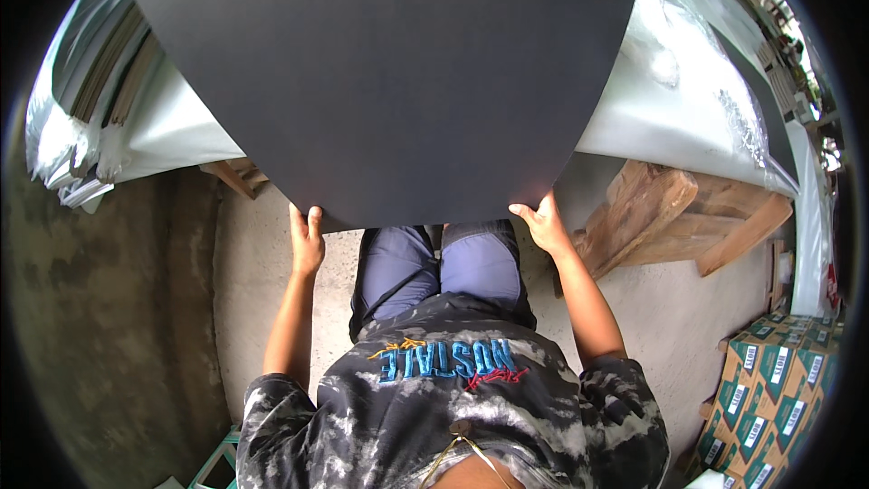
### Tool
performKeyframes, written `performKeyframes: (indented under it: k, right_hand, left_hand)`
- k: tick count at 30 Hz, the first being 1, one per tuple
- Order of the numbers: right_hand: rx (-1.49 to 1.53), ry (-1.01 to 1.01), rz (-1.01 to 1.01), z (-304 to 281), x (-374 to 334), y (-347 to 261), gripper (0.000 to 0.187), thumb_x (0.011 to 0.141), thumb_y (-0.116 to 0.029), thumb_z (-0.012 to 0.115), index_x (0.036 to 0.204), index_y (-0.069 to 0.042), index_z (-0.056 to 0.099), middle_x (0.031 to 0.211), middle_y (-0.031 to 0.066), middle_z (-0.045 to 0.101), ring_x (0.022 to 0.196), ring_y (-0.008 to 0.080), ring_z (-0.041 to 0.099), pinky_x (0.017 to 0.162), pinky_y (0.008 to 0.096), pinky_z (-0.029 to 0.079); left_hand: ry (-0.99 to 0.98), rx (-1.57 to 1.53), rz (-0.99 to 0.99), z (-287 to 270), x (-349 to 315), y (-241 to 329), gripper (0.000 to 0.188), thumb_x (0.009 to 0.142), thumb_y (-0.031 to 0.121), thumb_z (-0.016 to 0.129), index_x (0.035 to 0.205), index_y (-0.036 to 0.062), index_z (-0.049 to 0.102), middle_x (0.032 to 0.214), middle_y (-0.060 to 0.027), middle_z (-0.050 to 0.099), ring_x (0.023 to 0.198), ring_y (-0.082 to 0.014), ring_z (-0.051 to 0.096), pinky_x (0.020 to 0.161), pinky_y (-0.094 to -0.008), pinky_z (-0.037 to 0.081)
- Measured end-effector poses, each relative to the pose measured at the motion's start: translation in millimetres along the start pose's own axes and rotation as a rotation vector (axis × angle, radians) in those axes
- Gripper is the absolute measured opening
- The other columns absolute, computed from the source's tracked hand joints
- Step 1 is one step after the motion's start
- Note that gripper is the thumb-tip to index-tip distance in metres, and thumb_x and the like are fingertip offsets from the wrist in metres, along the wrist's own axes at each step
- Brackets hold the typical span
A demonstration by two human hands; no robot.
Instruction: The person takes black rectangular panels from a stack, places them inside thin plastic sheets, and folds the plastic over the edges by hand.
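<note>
A large dark grey sheet (398,81) spans the upper middle of the head view, its near edge in front of my thighs. My left hand (308,237) grips its near left corner, thumb on top and the fingers mostly hidden underneath. At the near right corner, my right hand (543,222) pinches the sheet in the same way. The far end of the sheet runs out of the picture. Beneath it, white plastic sheeting (674,109) shows on both sides.
Plastic-wrapped stacks of boards (104,72) stand at the far left. A wooden trestle (670,208) supports the right side. Printed cartons (769,389) are piled at the lower right. A concrete wall (109,299) rises on the left, with a green-framed stool (217,466) near it.
</note>
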State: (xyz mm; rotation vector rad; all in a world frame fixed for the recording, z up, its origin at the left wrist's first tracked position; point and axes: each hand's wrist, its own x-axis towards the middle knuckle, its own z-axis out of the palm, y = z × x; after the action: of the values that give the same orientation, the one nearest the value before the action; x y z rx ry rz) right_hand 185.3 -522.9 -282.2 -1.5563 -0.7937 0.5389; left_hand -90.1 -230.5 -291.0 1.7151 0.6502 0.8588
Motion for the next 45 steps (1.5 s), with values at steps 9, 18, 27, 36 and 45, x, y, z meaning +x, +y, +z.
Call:
performKeyframes:
  k: [9, 18, 27, 36, 45]
  right_hand:
    - [0.174, 0.091, 0.165, 0, -8, 37, 0.078, 0.068, -0.024, 0.072, 0.127, 0.002, 0.028, 0.122, 0.0137, 0.042, 0.117, 0.0250, 0.037, 0.100, 0.0354, 0.027]
    - [0.354, 0.185, -0.032, 3, 16, -47, 0.077, 0.064, -0.031, 0.078, 0.122, -0.001, 0.038, 0.113, 0.0082, 0.047, 0.108, 0.0194, 0.044, 0.094, 0.0334, 0.035]
    - [-0.733, 0.015, 0.125, -50, 24, -126, 0.054, 0.071, -0.029, 0.068, 0.112, 0.002, 0.051, 0.111, 0.0220, 0.053, 0.099, 0.0327, 0.054, 0.085, 0.0373, 0.043]
    - [-0.934, 0.884, 0.276, -217, 184, -219, 0.048, 0.074, -0.041, 0.062, 0.098, 0.001, 0.059, 0.095, 0.0177, 0.062, 0.091, 0.0314, 0.059, 0.080, 0.0383, 0.046]
    - [-0.700, 0.533, 0.056, -311, 262, -239, 0.033, 0.075, -0.012, 0.054, 0.104, 0.003, 0.057, 0.093, 0.0211, 0.061, 0.091, 0.0318, 0.059, 0.076, 0.0364, 0.046]
  left_hand:
    - [-0.136, -0.062, -0.118, 6, -8, -26, 0.071, 0.083, 0.038, 0.055, 0.135, 0.0030, 0.022, 0.134, -0.0132, 0.031, 0.125, -0.0236, 0.027, 0.103, -0.0356, 0.020]
    - [-0.037, -0.421, -0.091, 3, 52, -2, 0.083, 0.082, 0.064, 0.033, 0.135, 0.0020, 0.017, 0.140, -0.0089, 0.020, 0.129, -0.0229, 0.018, 0.105, -0.0377, 0.014]
    - [0.153, -0.153, -0.054, -5, 50, 12, 0.076, 0.087, 0.059, 0.029, 0.126, -0.0057, 0.033, 0.127, -0.0140, 0.039, 0.119, -0.0246, 0.035, 0.101, -0.0370, 0.025]
    - [0.599, 0.195, 0.538, 14, 78, 133, 0.043, 0.091, 0.028, 0.042, 0.121, -0.0015, 0.038, 0.119, -0.0111, 0.041, 0.109, -0.0205, 0.042, 0.092, -0.0333, 0.031]
    - [0.241, 0.457, 0.952, 51, 63, 190, 0.017, 0.082, 0.011, 0.050, 0.095, -0.0008, 0.050, 0.105, -0.0170, 0.047, 0.103, -0.0278, 0.045, 0.091, -0.0401, 0.034]
